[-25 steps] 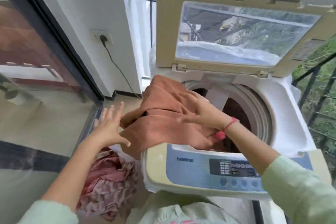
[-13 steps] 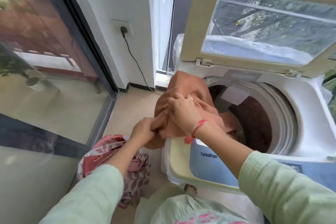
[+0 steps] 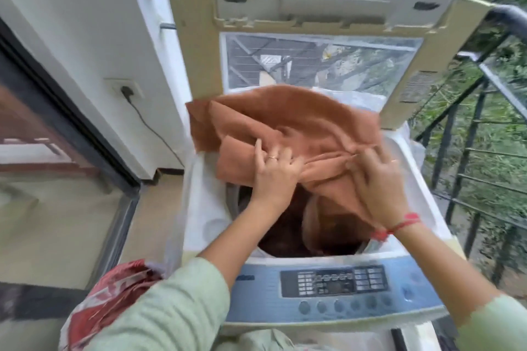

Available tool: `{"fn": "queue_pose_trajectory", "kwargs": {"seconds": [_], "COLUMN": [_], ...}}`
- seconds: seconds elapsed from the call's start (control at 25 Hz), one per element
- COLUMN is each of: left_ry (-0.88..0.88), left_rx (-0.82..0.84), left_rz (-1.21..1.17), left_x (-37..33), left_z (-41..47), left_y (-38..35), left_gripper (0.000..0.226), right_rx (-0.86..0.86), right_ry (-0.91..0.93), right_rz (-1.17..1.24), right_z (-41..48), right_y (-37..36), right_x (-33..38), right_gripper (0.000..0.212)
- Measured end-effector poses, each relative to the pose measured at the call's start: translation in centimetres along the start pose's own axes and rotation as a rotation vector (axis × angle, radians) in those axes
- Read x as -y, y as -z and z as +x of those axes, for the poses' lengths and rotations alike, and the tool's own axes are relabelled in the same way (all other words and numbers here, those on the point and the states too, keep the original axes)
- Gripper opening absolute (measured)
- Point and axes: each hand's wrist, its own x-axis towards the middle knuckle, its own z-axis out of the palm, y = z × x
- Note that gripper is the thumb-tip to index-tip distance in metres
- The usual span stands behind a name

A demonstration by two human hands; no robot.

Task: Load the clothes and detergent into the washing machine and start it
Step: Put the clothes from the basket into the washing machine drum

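While both hands are clutching it, the orange cloth [image 3: 285,120] is hanging above the open washing machine [image 3: 205,225].
Bunched at the machine's front-left edge a moment ago, it is now spreading over the opening, left hand [image 3: 273,179] and right hand [image 3: 379,182] each pinching a fold; red patterned clothes [image 3: 114,288] are waiting left of the machine.

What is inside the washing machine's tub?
A dark brown heap shows in the tub, and the orange cloth hangs in. The orange cloth, left hand and right hand hide the tub's far half.
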Motion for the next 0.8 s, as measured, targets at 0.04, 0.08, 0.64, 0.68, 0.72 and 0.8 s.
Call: {"fn": "queue_pose_trajectory", "kwargs": {"seconds": [0.04,0.08,0.64,0.68,0.72,0.8], "left_ry": [-0.047,-0.106,0.137,0.186,0.237,0.382], "left_rx": [0.227,0.514,0.310,0.200,0.084,-0.107], "left_rz": [0.019,-0.013,-0.391,-0.426,-0.440,-0.434], "left_x": [-0.4,-0.7,6.3,7.2,8.2,11.1], "left_z": [0.2,-0.3,-3.4,-4.6,-6.3,-11.1], "left_y": [-2.0,-3.6,-6.1,-4.2,-2.1,1.0], "left_gripper": [0.035,0.041,0.053,0.051,0.048,0.047], "right_rx": [0.237,0.516,0.876,0.829,0.765,0.669], "right_ry": [-0.027,-0.074,-0.131,-0.117,-0.090,-0.052], "right_rz": [-0.092,-0.174,0.066,0.105,0.173,0.370], "right_z": [-0.4,-0.9,-0.2,0.1,0.3,0.3], "right_y": [-1.7,-3.4,-8.8,-8.7,-8.4,-7.7], "right_x": [-1.4,-2.5,-0.9,0.5,2.4,7.7], "right_gripper": [0.022,0.029,0.047,0.045,0.042,0.037]}}
